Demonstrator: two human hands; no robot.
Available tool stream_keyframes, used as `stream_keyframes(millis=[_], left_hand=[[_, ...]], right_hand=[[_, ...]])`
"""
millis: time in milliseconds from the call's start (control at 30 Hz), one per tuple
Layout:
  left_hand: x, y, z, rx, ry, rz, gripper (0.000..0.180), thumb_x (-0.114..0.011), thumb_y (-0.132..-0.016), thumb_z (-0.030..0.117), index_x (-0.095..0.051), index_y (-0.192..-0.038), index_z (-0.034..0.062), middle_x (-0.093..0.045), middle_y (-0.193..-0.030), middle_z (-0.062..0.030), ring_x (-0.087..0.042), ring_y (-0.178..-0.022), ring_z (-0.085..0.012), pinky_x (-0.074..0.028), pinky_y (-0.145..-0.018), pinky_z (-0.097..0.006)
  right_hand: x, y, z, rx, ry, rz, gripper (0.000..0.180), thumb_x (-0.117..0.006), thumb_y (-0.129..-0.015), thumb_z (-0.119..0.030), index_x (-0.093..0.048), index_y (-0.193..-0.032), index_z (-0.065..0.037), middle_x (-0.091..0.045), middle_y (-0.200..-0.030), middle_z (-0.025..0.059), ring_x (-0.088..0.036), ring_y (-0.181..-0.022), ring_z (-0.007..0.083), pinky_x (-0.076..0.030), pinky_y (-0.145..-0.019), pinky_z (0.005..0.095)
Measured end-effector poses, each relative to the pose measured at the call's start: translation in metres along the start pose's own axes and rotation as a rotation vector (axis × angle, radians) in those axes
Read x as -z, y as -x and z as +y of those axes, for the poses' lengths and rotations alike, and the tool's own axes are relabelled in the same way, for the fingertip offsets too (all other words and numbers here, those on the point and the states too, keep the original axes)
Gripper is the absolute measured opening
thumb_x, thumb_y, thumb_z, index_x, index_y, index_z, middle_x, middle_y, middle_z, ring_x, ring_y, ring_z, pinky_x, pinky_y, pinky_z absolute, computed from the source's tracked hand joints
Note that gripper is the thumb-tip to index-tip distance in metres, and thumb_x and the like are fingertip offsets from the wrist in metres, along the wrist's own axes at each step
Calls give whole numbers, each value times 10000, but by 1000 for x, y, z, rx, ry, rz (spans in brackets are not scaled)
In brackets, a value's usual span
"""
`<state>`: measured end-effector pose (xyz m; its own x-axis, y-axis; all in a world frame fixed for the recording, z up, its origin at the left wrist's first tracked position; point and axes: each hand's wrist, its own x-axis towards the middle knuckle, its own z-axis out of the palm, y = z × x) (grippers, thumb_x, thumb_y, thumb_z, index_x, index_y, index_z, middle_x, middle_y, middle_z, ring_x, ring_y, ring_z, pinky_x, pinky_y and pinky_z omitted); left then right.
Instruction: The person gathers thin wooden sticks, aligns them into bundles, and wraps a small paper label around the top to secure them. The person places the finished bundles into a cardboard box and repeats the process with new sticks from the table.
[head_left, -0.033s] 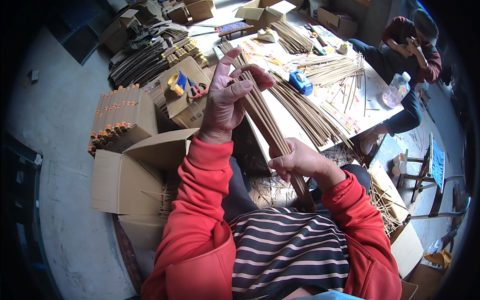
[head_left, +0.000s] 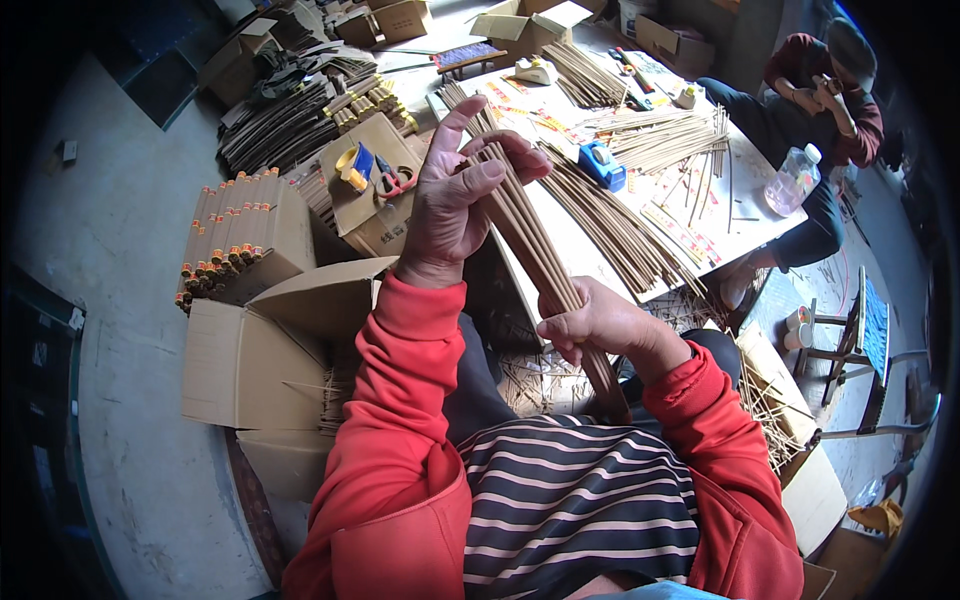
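Note:
I hold a long bundle of thin brown sticks (head_left: pixel 532 245) in both hands, slanting from the upper left down toward my lap. My left hand (head_left: pixel 455 205) is wrapped around the bundle's upper end, with the index finger raised. My right hand (head_left: pixel 600 325) is closed on the bundle lower down, just above my knees. Both sleeves are red. The bundle's bottom end is hidden behind my right wrist.
A white table (head_left: pixel 745 215) ahead carries heaps of loose sticks (head_left: pixel 610 225) and a blue tape dispenser (head_left: pixel 601 165). At left are an open cardboard box (head_left: pixel 250 360), a box of paper tubes (head_left: pixel 235 235) and a box with scissors (head_left: pixel 395 182). Another person (head_left: pixel 820 95) sits at the far right beside a plastic bottle (head_left: pixel 795 180).

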<state>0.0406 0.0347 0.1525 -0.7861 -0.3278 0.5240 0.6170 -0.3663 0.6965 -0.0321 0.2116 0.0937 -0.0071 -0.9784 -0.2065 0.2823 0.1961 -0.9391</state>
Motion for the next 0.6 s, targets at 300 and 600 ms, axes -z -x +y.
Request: stream_keyframes(millis=[300,600], left_hand=[[10,1,-3,3,2,-29,582,-675,-797,120,-364,-1285,60,-545,-904,-95,-566,-806,-199,-485,-814,-382],[6,8,4,33,30,-76,743,-533,-605,11,-325,-1316,60,-519,-1065,-168,-560,-992,-286,-444,-942,-482]], right_hand=[[-4,0,-3,9,24,28,162,-645,-770,-77,-501,-723,-21,-495,-540,33,-499,-420,113,-432,-409,231],[0,1,1,8,12,22,184,-662,-763,-82,-498,-698,-32,-502,-547,34,-501,-420,117,-432,-410,235]])
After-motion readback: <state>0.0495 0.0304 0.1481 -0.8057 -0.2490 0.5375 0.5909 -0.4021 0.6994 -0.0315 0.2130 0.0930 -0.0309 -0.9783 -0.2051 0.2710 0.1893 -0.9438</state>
